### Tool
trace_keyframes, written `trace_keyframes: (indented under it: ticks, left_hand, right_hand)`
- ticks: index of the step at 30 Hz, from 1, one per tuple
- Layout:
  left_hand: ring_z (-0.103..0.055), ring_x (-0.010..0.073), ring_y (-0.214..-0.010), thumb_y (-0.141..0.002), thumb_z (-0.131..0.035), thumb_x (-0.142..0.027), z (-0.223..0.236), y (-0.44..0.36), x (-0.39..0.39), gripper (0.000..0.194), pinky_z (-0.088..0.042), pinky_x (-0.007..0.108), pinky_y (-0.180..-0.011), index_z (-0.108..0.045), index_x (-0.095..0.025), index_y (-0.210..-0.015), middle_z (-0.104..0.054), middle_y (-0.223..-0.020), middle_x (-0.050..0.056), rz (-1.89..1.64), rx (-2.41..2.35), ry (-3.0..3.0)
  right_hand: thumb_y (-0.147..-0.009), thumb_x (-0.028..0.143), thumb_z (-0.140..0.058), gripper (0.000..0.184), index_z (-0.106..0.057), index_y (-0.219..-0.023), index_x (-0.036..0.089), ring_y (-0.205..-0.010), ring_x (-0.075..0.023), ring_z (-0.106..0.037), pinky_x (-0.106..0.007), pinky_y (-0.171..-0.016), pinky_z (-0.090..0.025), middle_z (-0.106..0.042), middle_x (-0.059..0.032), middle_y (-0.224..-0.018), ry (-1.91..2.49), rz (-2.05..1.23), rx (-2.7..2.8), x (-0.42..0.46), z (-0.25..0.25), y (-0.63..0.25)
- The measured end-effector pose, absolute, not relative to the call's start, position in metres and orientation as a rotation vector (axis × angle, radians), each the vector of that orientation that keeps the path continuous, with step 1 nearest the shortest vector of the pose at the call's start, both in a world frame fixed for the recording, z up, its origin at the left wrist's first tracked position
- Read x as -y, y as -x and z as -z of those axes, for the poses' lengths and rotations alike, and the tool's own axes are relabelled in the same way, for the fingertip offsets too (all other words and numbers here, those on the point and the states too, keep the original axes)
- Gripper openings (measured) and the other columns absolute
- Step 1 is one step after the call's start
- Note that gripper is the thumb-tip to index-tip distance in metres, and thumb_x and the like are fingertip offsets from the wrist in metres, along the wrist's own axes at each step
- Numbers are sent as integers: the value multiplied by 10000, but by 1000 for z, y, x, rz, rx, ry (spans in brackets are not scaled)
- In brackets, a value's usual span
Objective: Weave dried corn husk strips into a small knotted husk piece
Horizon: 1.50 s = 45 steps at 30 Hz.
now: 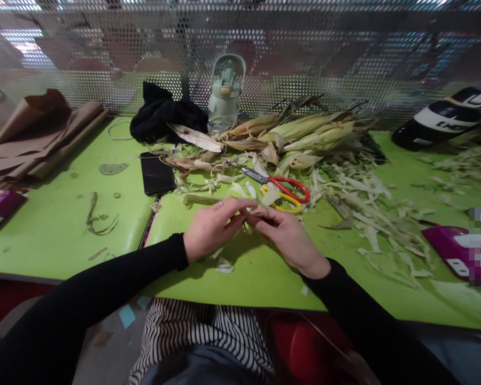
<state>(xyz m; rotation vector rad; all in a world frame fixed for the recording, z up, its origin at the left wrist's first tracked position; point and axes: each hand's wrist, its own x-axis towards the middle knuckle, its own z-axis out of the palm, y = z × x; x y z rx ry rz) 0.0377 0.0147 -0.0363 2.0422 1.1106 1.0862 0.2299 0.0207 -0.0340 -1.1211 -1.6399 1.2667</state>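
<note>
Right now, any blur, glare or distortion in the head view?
Throughout the head view: scissors fairly sharp; glare through the mesh screen, upper left; soft shadow on the green table below the hands; sleeves look stretched toward the lower corners; purple thing at right edge partly pixelated.

Green table (264, 283): we are seeing pale strips (372, 237) littering its right side.
Scissors (265, 180), black phone (158, 174): we are noting both lying mid-table.
Rear: we are logging black cloth (166, 118), pale bottle (224, 104), piled husks (316, 133).
Far left: we are finding brown paper (44, 133).
</note>
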Motion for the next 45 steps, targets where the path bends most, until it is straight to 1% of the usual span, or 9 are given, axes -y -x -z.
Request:
trace_keyframes:
  ticks: [6,14,18,22,25,30,34,39,45]
  left_hand:
    - [-652,146,-888,-941,-573,-185,33,-39,-14,245,-499,262,-795,-673,-198,-1164,-721,-1000,56,-1100,-1074,-2017]
    - [-543,87,-631,-868,-683,-261,29,-39,-18,117,-434,213,-579,-688,-150,-906,-680,-830,29,-1063,-957,-1540]
    - [-566,85,-608,-860,-683,-255,25,-31,-29,118,-469,214,-568,-655,-142,-880,-664,-774,21,-1044,-897,-1289]
    - [-544,80,-589,-868,-659,-233,22,-28,-35,98,-451,205,-529,-624,-145,-841,-633,-748,7,-981,-1016,-1287]
    - [-505,79,-566,-876,-674,-333,21,-28,-31,207,-419,205,-520,-609,-151,-803,-577,-681,-16,-789,-971,-1398]
    - [-528,83,-639,-893,-652,-433,19,-31,-23,300,-435,184,-525,-584,-160,-790,-563,-743,-9,-687,-734,-1268]
    - [-472,42,-516,-861,-679,-392,23,-38,-21,289,-319,148,-380,-534,-162,-762,-580,-786,-1,-807,-605,-882]
    - [-423,6,-448,-863,-677,-321,23,-45,-17,244,-261,129,-334,-520,-155,-776,-631,-874,12,-901,-521,-695]
    - [-330,13,-402,-933,-558,-258,15,-44,-14,207,-162,153,-349,-487,-159,-766,-544,-685,-29,-850,-573,-754]
  right_hand:
    - [-784,354,-765,179,-667,-788,204,-695,-130,-553,-292,-678,-452,-632,18,-749,1114,-1209,1559,-18,31,-228]
    - [-873,365,-636,180,-590,-786,215,-549,-106,-385,-262,-526,-337,-432,62,-612,1145,-1310,1673,-12,13,-232]
    - [-920,343,-576,250,-573,-709,210,-596,-116,-420,-271,-554,-339,-468,31,-663,1062,-1285,1964,-15,3,-240]
    - [-909,278,-588,212,-587,-706,216,-734,-149,-522,-297,-659,-421,-567,-19,-827,939,-1040,2030,-18,5,-243]
    - [-906,286,-589,195,-579,-724,215,-661,-112,-515,-276,-573,-417,-615,-39,-1021,903,-1122,1871,-17,13,-242]
    - [-925,376,-588,248,-533,-745,213,-487,-67,-381,-237,-454,-290,-549,38,-704,875,-1455,1654,-14,20,-238]
    - [-934,359,-604,232,-571,-765,204,-497,-53,-433,-229,-452,-295,-590,33,-759,837,-1444,1617,-15,21,-237]
    - [-961,343,-592,190,-582,-817,220,-504,-60,-504,-229,-457,-364,-607,31,-789,758,-1460,1562,-13,23,-236]
    - [-1001,348,-498,234,-551,-815,216,-559,-89,-503,-250,-532,-410,-542,33,-709,933,-1266,1839,-8,16,-234]
